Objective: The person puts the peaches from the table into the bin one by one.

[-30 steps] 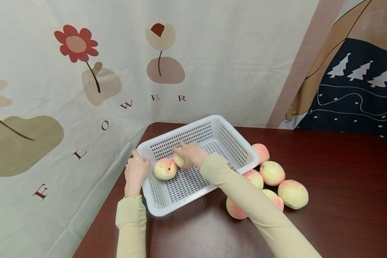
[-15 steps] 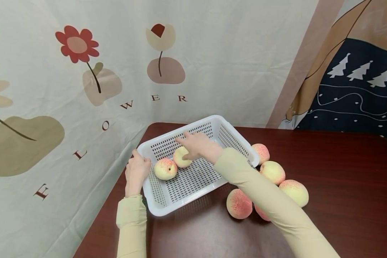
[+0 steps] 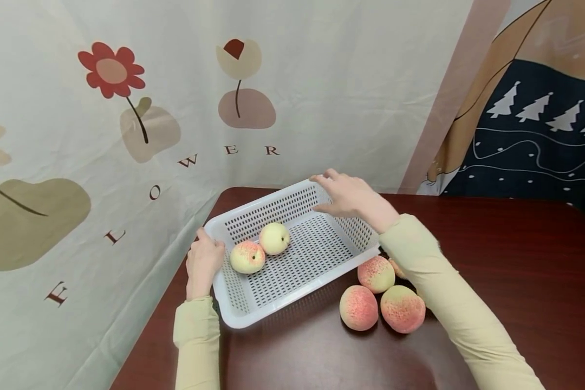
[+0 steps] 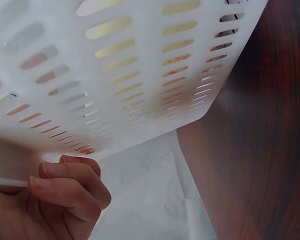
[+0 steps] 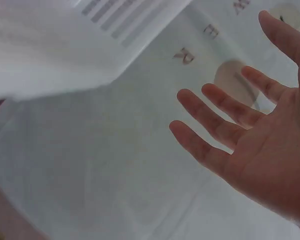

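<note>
A white perforated plastic basket point(image 3: 302, 286) stands on the table, two peaches lying side by side in its left half. The blushed peach point(image 3: 247, 257) is at the left, and a paler peach point(image 3: 274, 238) touches it. My left hand point(image 3: 205, 262) grips the basket's left rim; in the left wrist view its fingers point(image 4: 72, 185) curl under the edge. Over the basket's far right corner hovers my right hand point(image 3: 353, 197), holding nothing. Its fingers point(image 5: 200, 142) are spread and straight in the right wrist view.
Several peaches lie right of the basket, among them a red-cheeked peach point(image 3: 402, 309) and another peach point(image 3: 358, 307) near the front. My right sleeve point(image 3: 448, 287) hides part of the group. A patterned cloth point(image 3: 351, 81) hangs behind the dark wooden table point(image 3: 517, 260).
My right hand has let go of the paler peach, lifted, and moved right toward the basket's far corner. The peach stays in the basket. The left hand still holds the rim.
</note>
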The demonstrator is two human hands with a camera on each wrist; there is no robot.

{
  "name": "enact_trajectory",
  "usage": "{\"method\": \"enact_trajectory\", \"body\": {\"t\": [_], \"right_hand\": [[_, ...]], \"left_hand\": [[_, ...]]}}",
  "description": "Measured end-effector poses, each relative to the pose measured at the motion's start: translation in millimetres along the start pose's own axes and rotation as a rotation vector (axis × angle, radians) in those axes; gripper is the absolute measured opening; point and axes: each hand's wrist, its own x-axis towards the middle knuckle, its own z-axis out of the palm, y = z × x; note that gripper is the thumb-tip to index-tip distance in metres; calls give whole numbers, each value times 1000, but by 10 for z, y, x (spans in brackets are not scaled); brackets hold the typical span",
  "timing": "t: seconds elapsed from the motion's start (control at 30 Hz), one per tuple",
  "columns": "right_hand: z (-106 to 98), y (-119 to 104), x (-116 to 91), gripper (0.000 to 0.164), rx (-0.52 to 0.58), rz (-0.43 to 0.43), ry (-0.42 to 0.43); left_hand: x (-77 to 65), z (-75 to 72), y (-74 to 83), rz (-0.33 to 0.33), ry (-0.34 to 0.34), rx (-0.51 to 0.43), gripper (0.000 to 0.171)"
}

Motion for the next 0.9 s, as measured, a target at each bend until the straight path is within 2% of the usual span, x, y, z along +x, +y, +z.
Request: {"method": "enact_trajectory", "body": {"t": [0.27, 0.5, 0.7, 0.9], "right_hand": [[-8, 537, -222, 67, 77, 93, 0], [104, 951, -390, 66, 126, 193, -40], [268, 1166, -507, 67, 161, 236, -88], [439, 1238, -553, 65, 186, 240, -144]], "left_hand": [[-1, -1, -6, -4, 5, -8, 61], [-5, 1, -3, -10, 4, -9, 60], [-12, -2, -12, -14, 7, -7, 60], [2, 11, -10, -24, 3, -4, 61]]}}
